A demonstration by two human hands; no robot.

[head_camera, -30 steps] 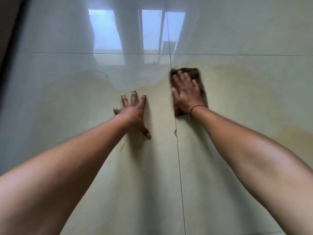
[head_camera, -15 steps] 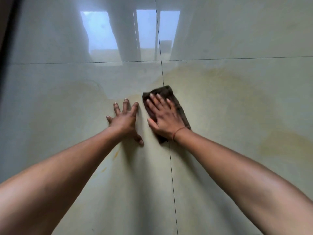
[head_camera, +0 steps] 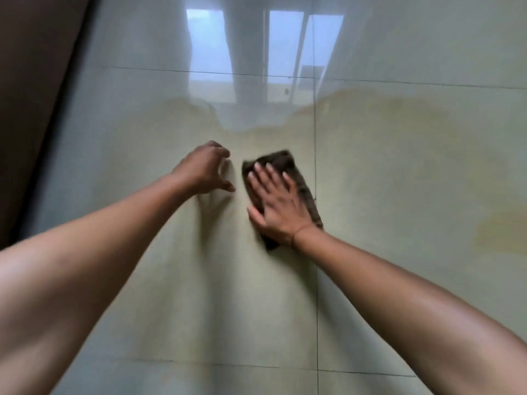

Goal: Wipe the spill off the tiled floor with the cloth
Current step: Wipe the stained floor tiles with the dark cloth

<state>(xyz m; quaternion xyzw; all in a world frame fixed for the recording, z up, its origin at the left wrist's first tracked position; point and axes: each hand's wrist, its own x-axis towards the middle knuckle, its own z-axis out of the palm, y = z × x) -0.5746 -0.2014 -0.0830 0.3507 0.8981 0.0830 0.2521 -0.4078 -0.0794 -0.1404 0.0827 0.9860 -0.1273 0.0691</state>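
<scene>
Pressing flat on the cloth [head_camera: 282, 162], the right hand [head_camera: 275, 205] has its fingers straight and spread, pointing toward 11 o'clock, with the palm covering the middle of the dark brown rag. The cloth runs under it from 11 o'clock to 5 o'clock, showing beyond the fingertips and along the hand's outer edge. A second ago it lay to the right of the vertical grout line [head_camera: 316, 280]; half a second ago it straddled that line. Now nearly all of it lies left of the line, and only its 4 o'clock edge reaches it. At 9 o'clock of the cloth and just beside it, the left hand [head_camera: 204, 172] holds nothing. Its fingers, which were straight and flat on the tile earlier, are now loosely bent with the thumb held apart. The blur hides whether the fingertips touch the floor. Around both hands the tiled floor [head_camera: 214, 323] carries the spill [head_camera: 385, 132], a pale yellowish film whose wavy far edge lies at 12 o'clock of the hands, with a deeper yellow patch [head_camera: 502, 232] well apart at 3 o'clock. Beyond that edge, a window reflection [head_camera: 285, 38] shines on the glossy tile. A dark brown strip [head_camera: 31, 95] at 9 to 10 o'clock fills more of the view than before.
</scene>
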